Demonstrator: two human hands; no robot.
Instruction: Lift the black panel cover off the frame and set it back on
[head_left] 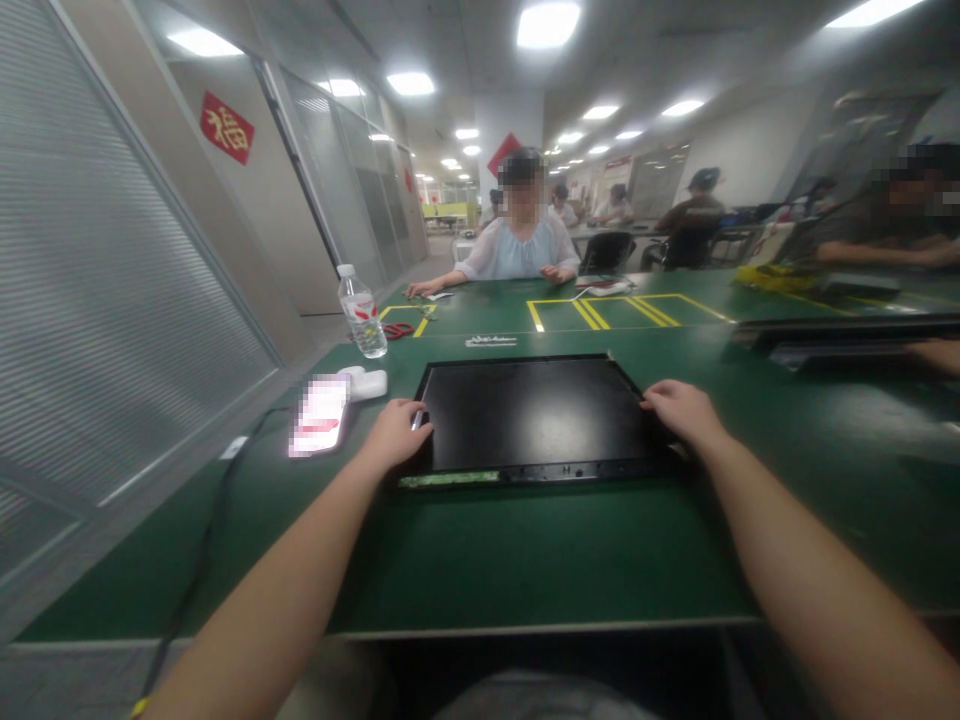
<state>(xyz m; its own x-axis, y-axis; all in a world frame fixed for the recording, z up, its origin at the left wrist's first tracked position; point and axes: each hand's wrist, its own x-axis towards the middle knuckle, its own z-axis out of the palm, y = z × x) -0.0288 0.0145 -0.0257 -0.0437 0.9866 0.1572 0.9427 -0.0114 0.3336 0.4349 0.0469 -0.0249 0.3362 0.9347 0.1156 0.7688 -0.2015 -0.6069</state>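
Observation:
A flat black screen panel [536,415] lies on the green table [525,550] in front of me. My left hand [394,435] rests on the panel's left edge, fingers curled round a small slim tool whose tip shows by the thumb. My right hand [682,410] grips the panel's right edge with its fingers closed over the frame. A strip along the panel's near edge looks exposed and lighter on the left side.
A lit phone [321,417] and a white object [367,383] lie left of the panel, a water bottle [361,312] and red scissors [397,330] behind them. A person sits across the table. Another black panel [840,335] lies to the right. Yellow tape marks the far tabletop.

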